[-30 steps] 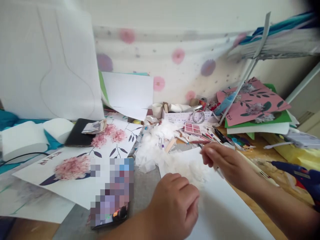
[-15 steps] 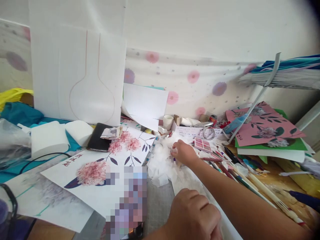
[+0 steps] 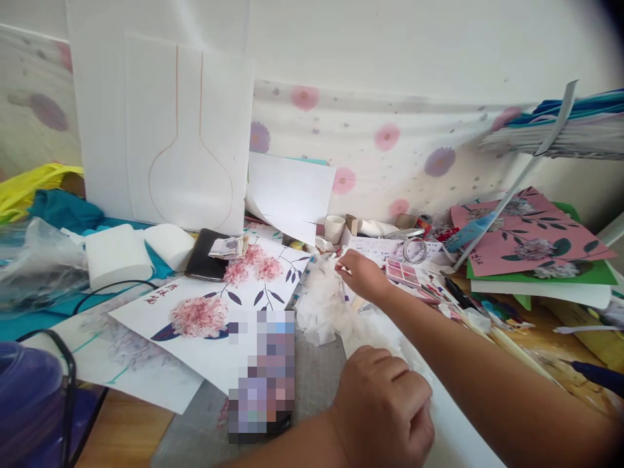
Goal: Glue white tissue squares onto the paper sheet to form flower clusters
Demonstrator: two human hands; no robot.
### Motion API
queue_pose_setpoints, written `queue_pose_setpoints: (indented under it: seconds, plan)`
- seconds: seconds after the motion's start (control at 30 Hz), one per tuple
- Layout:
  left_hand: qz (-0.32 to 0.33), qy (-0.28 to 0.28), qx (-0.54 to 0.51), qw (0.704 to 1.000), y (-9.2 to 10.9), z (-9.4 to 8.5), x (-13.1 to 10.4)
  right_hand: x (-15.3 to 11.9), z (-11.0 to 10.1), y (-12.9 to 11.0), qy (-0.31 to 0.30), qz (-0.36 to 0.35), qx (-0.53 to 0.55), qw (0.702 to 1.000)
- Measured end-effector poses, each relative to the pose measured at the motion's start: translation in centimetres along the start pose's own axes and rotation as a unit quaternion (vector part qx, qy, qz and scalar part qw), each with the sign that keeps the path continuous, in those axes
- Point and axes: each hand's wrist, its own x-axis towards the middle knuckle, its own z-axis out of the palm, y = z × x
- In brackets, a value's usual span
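My right hand [image 3: 361, 275] reaches out over a heap of thin white tissue-like scraps [image 3: 319, 302]. Its fingers are curled together at the heap's right side; whether a scrap sits in them is too small to make out. Closer to me, my left hand [image 3: 385, 406] is closed in a fist above a white sheet [image 3: 451, 416], and the inside of that fist is hidden. Left of the heap lies a white picture sheet [image 3: 188, 354] with raised pink blossoms and dark leaves.
A black phone [image 3: 202, 263] with a folded banknote [image 3: 227, 247] lies on the picture. Toilet rolls [image 3: 114, 257] stand behind. Pens, a pink palette [image 3: 402, 273] and a tape roll [image 3: 414, 250] crowd the right. A board with a vase outline [image 3: 190, 175] leans on the wall.
The whole view has shifted, so the things on the table appear farther right and a purple object shows more at the lower left. Both hands keep nearly the same pose.
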Motion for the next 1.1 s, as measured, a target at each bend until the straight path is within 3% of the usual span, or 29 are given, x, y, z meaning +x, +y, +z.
queue_pose_setpoints:
  seconds: [0.1,0.27,0.33,0.4,0.5,0.63,0.77,0.9,0.97,1.1]
  plan:
    - [-0.085,0.043,-0.053,0.994,-0.1,-0.8,0.2,-2.5,-2.2,0.4,0.024,0.030,0.057,0.998]
    - [-0.253,0.136,-0.092,0.954,-0.8,-1.6,0.8,-9.6,-5.5,0.9,0.013,0.058,0.134,0.989]
    - [-0.274,0.117,-0.098,0.949,-0.8,-1.4,1.0,-11.5,-5.9,0.9,0.025,0.065,0.133,0.989]
    - [-0.248,0.068,-0.114,0.960,-0.3,-1.1,1.0,-12.0,-5.9,0.9,0.037,0.056,0.118,0.991]
    - [-0.147,0.026,-0.118,0.982,1.0,-0.8,0.7,-10.5,-5.1,0.9,0.030,0.012,0.079,0.996]
    - [-0.063,0.063,-0.106,0.990,1.7,-0.6,0.3,-5.8,-3.0,0.8,-0.013,-0.032,0.017,0.999]
    - [-0.084,0.081,-0.114,0.987,1.0,-0.4,0.1,-1.5,-0.2,0.5,-0.059,-0.050,-0.014,0.997]
    - [-0.114,0.076,-0.115,0.984,0.3,-0.5,0.1,0.4,1.0,0.1,-0.069,-0.032,0.011,0.997]
    - [-0.135,0.087,-0.114,0.980,0.0,-0.9,0.2,0.1,0.4,0.2,-0.056,-0.008,0.048,0.997]
    - [-0.241,0.182,-0.091,0.949,-1.0,-1.8,0.7,-3.4,-2.9,0.7,-0.054,0.049,0.170,0.983]
